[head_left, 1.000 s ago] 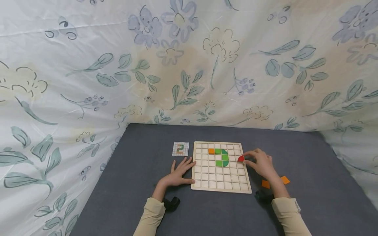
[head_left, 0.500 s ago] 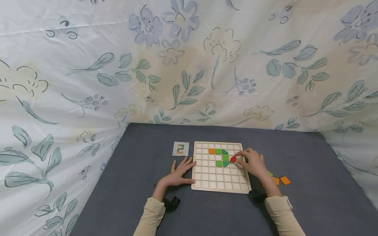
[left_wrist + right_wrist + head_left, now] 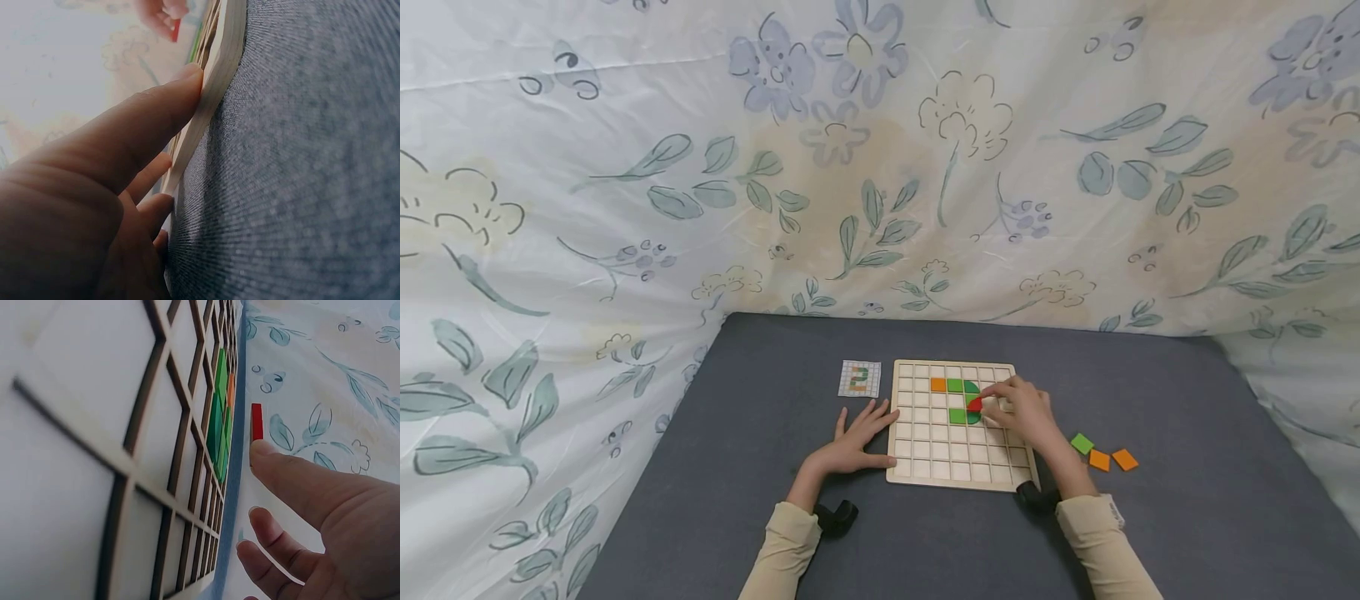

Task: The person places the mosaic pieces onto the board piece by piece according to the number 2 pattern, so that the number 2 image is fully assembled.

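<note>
A red rounded tile (image 3: 973,404) is pinched between the thumb and fingertips of my right hand (image 3: 1030,412), over the wooden grid board (image 3: 955,475). The right wrist view shows the red tile (image 3: 257,422) edge-on, raised off the grid beside the green pieces (image 3: 217,425). On the board, an orange square (image 3: 937,384), green squares (image 3: 957,416) and darker green rounded tiles (image 3: 972,387) form a curved shape. My left hand (image 3: 847,447) has its fingers spread, thumb and fingertips touching the board's left edge. In the left wrist view, the thumb (image 3: 156,112) lies against the rim.
A small printed pattern card (image 3: 859,379) lies left of the board. Right of it are a loose green square (image 3: 1082,443) and two orange squares, one orange square (image 3: 1124,460) farthest right. The dark grey tabletop (image 3: 775,375) meets a floral curtain (image 3: 880,167) behind.
My right hand has moved left from the board's right edge with the red tile, which now overlaps the green tiles. The loose squares have come into view. My left hand has stayed put.
</note>
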Tool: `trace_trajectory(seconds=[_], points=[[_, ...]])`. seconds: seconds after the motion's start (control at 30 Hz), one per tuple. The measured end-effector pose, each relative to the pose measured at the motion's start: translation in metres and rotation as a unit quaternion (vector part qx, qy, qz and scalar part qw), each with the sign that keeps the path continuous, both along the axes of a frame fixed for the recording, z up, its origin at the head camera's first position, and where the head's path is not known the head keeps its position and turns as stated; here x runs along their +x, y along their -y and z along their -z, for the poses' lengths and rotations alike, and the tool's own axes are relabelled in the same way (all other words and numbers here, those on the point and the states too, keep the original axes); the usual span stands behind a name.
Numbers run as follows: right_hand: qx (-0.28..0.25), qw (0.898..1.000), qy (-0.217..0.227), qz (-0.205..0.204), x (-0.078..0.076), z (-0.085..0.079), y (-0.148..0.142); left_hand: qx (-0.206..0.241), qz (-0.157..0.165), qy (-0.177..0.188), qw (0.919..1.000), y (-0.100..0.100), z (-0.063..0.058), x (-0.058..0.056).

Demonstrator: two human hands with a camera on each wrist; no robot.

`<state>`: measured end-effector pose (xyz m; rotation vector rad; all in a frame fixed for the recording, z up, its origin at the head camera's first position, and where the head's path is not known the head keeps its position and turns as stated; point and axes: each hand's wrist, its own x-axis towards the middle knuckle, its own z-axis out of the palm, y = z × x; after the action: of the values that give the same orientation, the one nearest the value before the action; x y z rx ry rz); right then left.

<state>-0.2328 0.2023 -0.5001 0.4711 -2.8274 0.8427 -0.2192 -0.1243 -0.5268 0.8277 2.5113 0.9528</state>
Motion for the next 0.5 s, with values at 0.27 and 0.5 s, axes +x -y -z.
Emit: trace_trajectory(seconds=[0.27,0.5], points=[[0.011,1.000,0.002,-0.003,-0.001,-0.001,0.013,-0.004,-0.001,0.000,1.0000,0.000,0.000,0.000],[0.006,1.000,0.023,-0.004,-0.004,0.004,0.021,-0.003,0.001,0.001,1.0000,0.000,-0.002,0.000]])
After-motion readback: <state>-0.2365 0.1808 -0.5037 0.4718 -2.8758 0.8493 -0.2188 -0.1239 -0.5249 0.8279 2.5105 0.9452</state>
